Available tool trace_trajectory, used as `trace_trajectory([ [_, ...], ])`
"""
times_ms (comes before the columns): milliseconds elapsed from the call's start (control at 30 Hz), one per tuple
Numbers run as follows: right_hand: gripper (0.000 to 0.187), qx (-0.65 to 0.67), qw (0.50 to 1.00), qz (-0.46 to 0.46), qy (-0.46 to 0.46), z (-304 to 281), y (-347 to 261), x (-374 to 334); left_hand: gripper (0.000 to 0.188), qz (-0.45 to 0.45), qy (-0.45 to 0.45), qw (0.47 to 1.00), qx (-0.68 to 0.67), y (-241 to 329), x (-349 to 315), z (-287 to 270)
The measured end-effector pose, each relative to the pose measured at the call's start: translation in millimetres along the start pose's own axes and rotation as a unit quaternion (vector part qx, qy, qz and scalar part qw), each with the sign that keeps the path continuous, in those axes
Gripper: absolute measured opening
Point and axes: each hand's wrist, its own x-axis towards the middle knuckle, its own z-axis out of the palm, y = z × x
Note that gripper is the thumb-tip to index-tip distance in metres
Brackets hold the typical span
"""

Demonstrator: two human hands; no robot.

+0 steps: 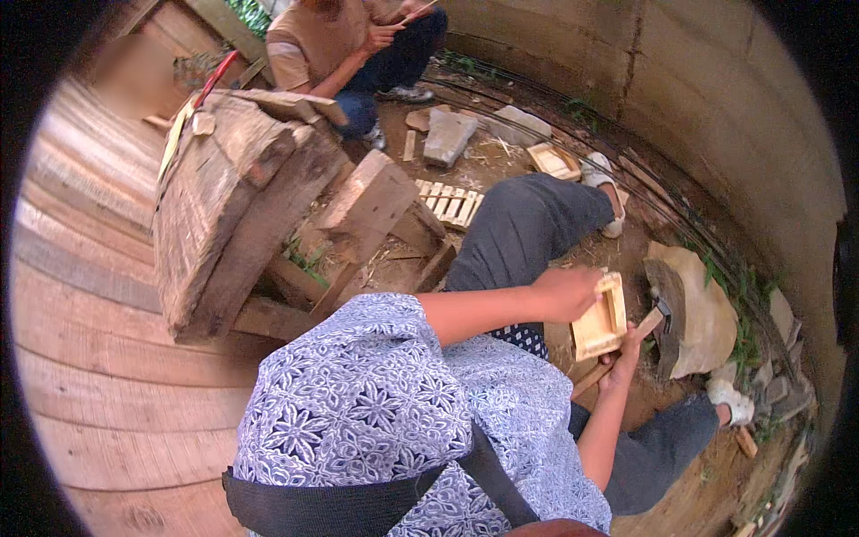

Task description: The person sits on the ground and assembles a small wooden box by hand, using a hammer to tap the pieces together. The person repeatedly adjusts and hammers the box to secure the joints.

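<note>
My left hand (571, 295) is closed on the upper edge of a small pale wooden box (586, 333), which is tilted in front of my body. The box has raised sides and a hollow in its face. My right hand (620, 360) is wrapped around the wooden handle of a hammer (650, 322), just below the box. The hammer's dark metal head points away from me, and part of its handle is hidden by my fingers. Whether the right fingers also touch the box's lower corner, I cannot tell.
Beyond my right hand lies a large pale stone (707, 309). Another shallow wooden box (555, 163) rests near my left foot, and a slatted wooden piece (447, 204) lies behind my knee. Heavy timber (228, 179) stands at left. A person (331, 63) sits at the far side, holding a thin stick.
</note>
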Motion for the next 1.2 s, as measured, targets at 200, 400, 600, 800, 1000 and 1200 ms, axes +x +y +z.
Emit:
trace_trajectory([
  [200,0.051,-0.051,0.998,0.032,0.023,-36,22,22,0.060,0.044,0.017,0.982,0.181,20,-43,-97],
  [400,0.036,-0.037,0.997,0.029,0.064,-59,29,31,0.038,-0.011,0.323,0.909,0.264,67,-179,-271],
  [600,0.042,-0.055,0.996,0.053,0.040,-67,39,33,0.027,-0.263,0.337,0.776,0.464,44,-322,-400],
  [800,0.034,-0.044,0.995,0.050,0.077,-58,29,26,0.023,-0.407,0.157,0.795,0.421,-43,-372,-439],
  [1000,0.035,-0.050,0.990,0.055,0.119,-62,30,27,0.014,-0.367,0.170,0.825,0.394,-68,-365,-448],
  [1200,0.034,-0.034,0.995,0.056,0.081,-69,37,32,0.011,-0.367,0.171,0.800,0.443,-70,-364,-446],
])
